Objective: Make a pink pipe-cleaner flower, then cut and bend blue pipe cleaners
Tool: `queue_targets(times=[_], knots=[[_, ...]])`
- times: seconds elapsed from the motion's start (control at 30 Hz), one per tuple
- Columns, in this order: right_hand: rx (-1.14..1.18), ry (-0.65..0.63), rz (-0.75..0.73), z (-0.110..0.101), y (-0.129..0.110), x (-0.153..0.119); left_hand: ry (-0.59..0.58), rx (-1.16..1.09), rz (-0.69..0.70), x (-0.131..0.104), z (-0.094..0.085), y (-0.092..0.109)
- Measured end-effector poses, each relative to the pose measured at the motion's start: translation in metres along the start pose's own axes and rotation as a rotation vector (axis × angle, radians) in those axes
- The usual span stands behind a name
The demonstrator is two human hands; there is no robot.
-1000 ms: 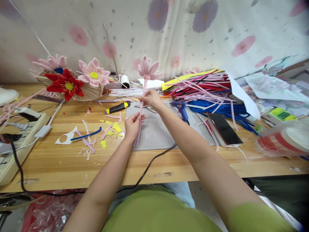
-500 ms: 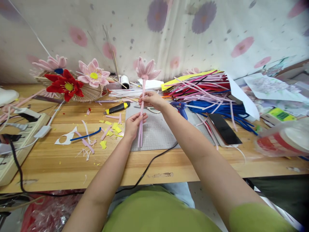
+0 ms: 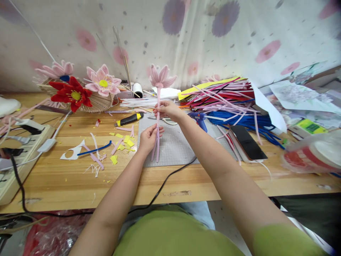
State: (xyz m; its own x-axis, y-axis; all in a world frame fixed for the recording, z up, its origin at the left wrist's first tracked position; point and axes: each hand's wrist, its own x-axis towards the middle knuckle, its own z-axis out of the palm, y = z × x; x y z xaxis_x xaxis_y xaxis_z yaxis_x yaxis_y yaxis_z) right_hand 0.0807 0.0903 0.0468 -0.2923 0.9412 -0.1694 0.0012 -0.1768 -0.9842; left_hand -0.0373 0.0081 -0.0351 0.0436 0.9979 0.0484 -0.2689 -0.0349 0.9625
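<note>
While a long-stemmed pink flower [image 3: 163,77] is held upright over the middle of the table [image 3: 170,179], its stem [image 3: 158,95] is pinched in two places. Partway down, below the blossom [image 3: 160,73], the stem is gripped between the thumb and fingers of the right hand [image 3: 169,110]. Lower down, it is pinched by the left hand [image 3: 148,139]. Beneath the left hand, the stem is parted into loose pink strands [image 3: 157,153], seen over a grey cutting mat [image 3: 177,151]; whether the mat is touched by them cannot be told.

Scissors [image 3: 171,122] are partly hidden by the right hand, and the handle of a blue glue gun [image 3: 199,121] is partly covered by the right arm [image 3: 210,153]. Left of the mat, a black and yellow knife [image 3: 130,119] is laid near yellow scraps [image 3: 129,143]. Farther left, a red flower [image 3: 70,93] is displayed beside a yellow-centred pink flower [image 3: 103,82]. On the right, coloured strips [image 3: 221,95] are heaped behind a black phone [image 3: 247,142].
</note>
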Motion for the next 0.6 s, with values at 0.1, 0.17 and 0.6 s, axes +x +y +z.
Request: queue_targets(times=[0.1,0.17,0.6], knots=[[-0.007,-0.02,-0.004,-0.001,0.001,0.0,-0.037,-0.014,-0.013,-0.001,-0.001,0.003],[-0.006,-0.03,-0.005,-0.001,0.001,-0.001,-0.03,-0.03,-0.038,-0.001,-0.002,0.005],[-0.05,0.05,-0.009,0.006,0.0,-0.002,0.123,0.085,0.084,0.003,-0.003,-0.007]])
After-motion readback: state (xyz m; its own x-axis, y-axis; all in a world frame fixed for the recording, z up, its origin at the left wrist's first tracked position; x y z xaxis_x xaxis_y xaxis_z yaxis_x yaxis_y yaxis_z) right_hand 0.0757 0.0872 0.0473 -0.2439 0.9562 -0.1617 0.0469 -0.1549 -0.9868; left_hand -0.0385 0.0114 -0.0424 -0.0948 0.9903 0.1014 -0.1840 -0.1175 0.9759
